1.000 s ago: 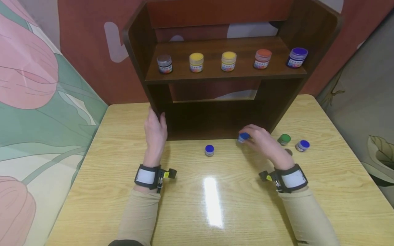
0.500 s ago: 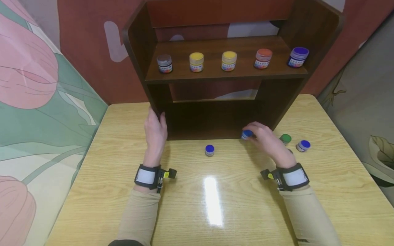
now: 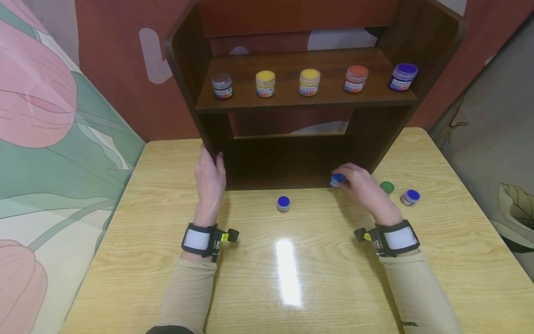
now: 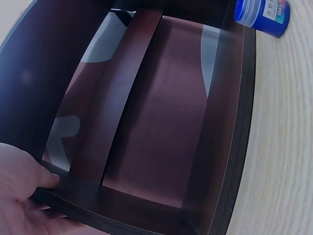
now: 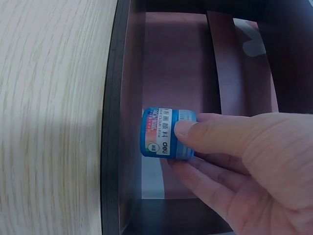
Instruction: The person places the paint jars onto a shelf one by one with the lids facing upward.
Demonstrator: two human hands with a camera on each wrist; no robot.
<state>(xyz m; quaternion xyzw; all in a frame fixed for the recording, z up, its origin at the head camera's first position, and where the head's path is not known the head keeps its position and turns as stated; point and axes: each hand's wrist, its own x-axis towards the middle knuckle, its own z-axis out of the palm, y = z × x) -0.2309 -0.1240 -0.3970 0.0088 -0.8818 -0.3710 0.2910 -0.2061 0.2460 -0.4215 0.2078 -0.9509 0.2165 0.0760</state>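
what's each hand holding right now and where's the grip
The right hand pinches a small blue paint jar by its sides, thumb across the label. The left hand grips the shelf unit by its left side panel's front edge.

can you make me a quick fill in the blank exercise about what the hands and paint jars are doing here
1. The right hand holds a small jar with a ____ lid.
2. The left hand grips the side panel of the dark wooden ____.
3. The upper shelf board carries ____ jars in a row.
4. On the table, right of the right hand, stands a jar with a ____ lid beside a blue-lidded jar.

Missing words: blue; shelf; five; green
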